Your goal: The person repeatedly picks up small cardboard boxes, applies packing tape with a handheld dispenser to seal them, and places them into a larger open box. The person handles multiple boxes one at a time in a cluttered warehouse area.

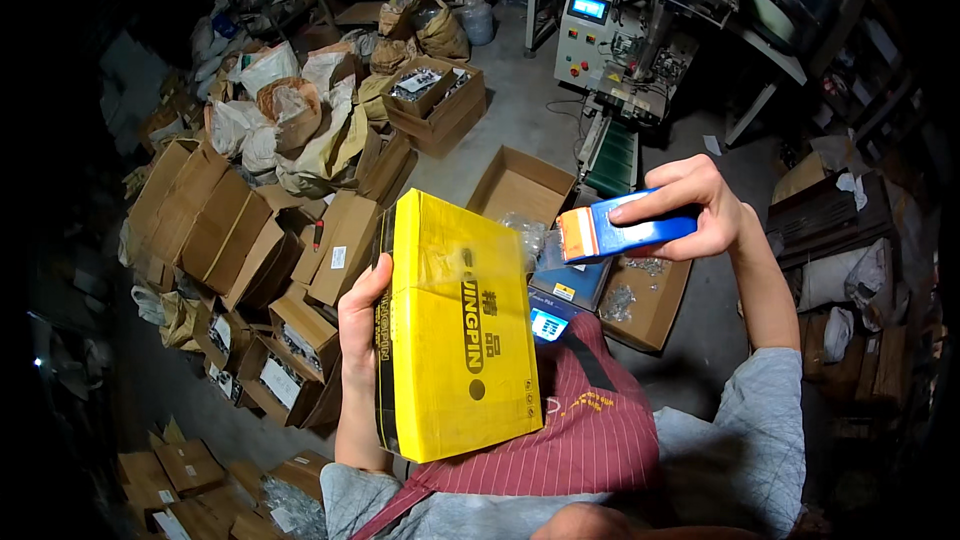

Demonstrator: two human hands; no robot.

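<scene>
A yellow cardboard box (475,330) with a black side and dark printing is held up, tilted, in front of my body. My left hand (362,315) grips its left edge, the thumb on the near corner. To the right of the box, my right hand (712,205) is closed around a blue tape dispenser (645,232) with an orange front part. Clear tape (460,268) lies across the upper part of the box face and seems to run toward the dispenser. Just behind the dispenser's front, clear plastic shows, its kind hard to make out.
Below the dispenser stands a blue scale (550,323) with a lit display. An open carton (520,185) lies ahead; another carton (665,315) holds small clear bags. A machine (600,30) with a green conveyor (612,158) stands beyond. Cartons (200,215) and sacks (330,90) crowd the left.
</scene>
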